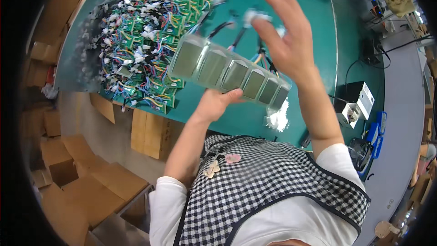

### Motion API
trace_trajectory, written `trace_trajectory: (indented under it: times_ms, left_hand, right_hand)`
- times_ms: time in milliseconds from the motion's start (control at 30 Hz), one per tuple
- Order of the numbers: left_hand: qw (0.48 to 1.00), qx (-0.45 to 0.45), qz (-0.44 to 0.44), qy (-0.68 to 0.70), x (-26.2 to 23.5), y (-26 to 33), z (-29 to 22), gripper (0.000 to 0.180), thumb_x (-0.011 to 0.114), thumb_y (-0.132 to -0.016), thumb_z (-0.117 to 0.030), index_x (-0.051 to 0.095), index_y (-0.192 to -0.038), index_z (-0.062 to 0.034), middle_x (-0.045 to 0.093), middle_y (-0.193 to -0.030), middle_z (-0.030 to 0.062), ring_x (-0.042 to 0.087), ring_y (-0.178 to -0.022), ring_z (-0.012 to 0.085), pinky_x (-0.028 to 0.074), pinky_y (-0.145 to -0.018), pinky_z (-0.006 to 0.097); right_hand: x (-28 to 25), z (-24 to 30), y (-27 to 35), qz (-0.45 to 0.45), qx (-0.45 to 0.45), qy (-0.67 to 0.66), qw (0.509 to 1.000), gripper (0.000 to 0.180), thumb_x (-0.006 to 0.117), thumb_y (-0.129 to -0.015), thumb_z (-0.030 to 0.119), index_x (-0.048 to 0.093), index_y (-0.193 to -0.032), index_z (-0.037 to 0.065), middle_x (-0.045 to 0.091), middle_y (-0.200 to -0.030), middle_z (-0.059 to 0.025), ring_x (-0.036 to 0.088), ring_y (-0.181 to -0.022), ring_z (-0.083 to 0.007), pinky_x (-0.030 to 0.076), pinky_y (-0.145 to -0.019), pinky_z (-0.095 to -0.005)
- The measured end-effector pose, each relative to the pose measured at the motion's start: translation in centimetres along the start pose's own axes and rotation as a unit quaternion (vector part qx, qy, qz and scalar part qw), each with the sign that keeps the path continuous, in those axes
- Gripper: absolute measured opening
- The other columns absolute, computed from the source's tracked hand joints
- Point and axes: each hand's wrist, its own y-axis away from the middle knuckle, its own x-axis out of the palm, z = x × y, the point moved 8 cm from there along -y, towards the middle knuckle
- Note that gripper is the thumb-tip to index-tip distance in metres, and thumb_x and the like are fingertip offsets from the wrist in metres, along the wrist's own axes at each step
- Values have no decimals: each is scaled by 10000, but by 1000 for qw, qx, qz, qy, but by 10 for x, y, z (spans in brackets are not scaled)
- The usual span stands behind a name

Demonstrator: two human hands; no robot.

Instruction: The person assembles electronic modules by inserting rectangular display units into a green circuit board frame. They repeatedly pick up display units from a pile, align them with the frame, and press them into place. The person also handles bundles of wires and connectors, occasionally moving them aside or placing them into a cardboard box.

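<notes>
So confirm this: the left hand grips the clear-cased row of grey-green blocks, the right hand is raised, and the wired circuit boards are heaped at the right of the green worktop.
Wrong side: the head view shows the wired circuit boards heaped at the left of the green worktop. The left hand does grip the clear-cased row of grey-green blocks, and the right hand is raised.

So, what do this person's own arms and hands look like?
The left hand and right hand are ungloved, the right one blurred. The white left sleeve and right sleeve leave the left forearm and right forearm bare, with no watch showing.
</notes>
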Motion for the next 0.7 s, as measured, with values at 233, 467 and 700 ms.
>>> trace_trajectory:
  times_ms: [233,467,700]
  left_hand:
    - [983,155,-58,-75,4,26,17,410,558,-806,-18,403,-1186,3,485,-1134,69,475,-1022,148,410,-846,274]
    - [977,160,-49,-129,15,42,21,368,536,-830,-47,422,-1176,9,503,-1123,79,491,-1008,155,410,-847,283]
    - [986,135,-36,-93,21,44,18,356,541,-816,-29,442,-1156,7,523,-1085,70,504,-978,139,421,-819,267]
  right_hand:
    - [69,8,114,154,125,-22,980,470,596,-709,66,488,-1167,70,430,-1251,-102,356,-1185,-290,227,-975,-494]
    - [64,21,124,144,66,42,986,366,606,-690,52,564,-1052,87,469,-1218,-77,389,-1166,-281,254,-963,-487]
    - [44,20,127,35,53,-20,998,127,632,-659,40,621,-785,54,582,-997,-80,520,-980,-282,375,-871,-442]
